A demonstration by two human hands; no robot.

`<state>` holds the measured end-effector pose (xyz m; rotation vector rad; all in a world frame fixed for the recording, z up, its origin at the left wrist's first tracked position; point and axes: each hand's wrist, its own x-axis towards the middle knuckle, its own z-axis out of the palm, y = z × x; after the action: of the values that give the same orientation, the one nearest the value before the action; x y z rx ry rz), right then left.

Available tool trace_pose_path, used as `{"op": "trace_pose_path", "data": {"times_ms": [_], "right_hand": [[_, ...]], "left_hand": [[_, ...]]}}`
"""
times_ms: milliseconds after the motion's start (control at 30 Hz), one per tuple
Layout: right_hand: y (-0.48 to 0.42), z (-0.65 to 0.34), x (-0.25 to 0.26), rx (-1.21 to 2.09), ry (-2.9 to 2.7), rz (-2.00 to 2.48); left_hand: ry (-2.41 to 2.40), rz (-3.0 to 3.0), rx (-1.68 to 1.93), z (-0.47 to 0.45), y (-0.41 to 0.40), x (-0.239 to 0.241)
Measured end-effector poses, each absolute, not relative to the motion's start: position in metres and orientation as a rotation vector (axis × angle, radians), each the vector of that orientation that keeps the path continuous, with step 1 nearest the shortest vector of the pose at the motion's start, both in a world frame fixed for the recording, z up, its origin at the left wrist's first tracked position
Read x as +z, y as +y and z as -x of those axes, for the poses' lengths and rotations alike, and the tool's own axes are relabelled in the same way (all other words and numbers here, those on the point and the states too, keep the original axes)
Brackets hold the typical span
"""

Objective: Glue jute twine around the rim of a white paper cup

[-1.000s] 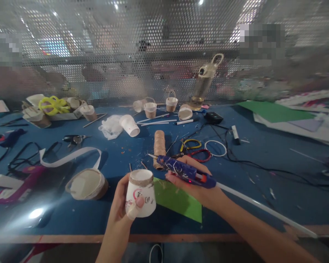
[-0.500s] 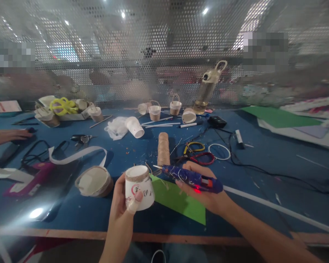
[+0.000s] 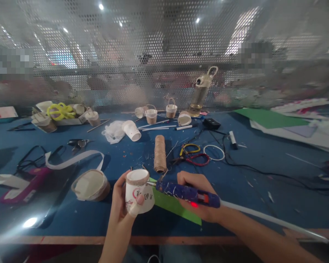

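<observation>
My left hand [image 3: 120, 204] is closed round an upside-down white paper cup [image 3: 139, 191] with a band of twine round its top end. My right hand [image 3: 200, 197] grips a blue glue gun [image 3: 186, 192] with a red light on; its metal tip touches the twine band of the cup. Both hands hover above a green paper sheet [image 3: 175, 208] near the front edge of the blue table [image 3: 263, 171]. A spool of twine [image 3: 160, 153] lies just behind the cup.
A twine-wrapped cup with a white paper strip [image 3: 90, 184] lies left of my hands. Pliers and rings [image 3: 194, 155], a black cable [image 3: 263, 170], scissors [image 3: 78, 143], finished cup baskets [image 3: 160, 111] and a bottle [image 3: 200, 91] stand further back. A perforated screen closes the far side.
The glue gun's tip has moved left and down until it touches the cup's twine band. Another person's hand seen at the left edge half a second ago is gone.
</observation>
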<state>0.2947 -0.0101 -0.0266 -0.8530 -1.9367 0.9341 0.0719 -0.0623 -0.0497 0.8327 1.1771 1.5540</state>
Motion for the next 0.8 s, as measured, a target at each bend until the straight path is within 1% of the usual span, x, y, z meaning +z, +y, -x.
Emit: {"op": "trace_pose_path", "data": {"times_ms": [433, 800], "right_hand": [[-0.013, -0.293, -0.029, 0.921, -1.948, 0.921], [-0.010, -0.293, -0.024, 0.939, -1.929, 0.967]], "left_hand": [[1.218, -0.856, 1.569, -0.078, -0.065, -0.042], [1.149, -0.813, 1.577, -0.075, -0.062, -0.038]]}}
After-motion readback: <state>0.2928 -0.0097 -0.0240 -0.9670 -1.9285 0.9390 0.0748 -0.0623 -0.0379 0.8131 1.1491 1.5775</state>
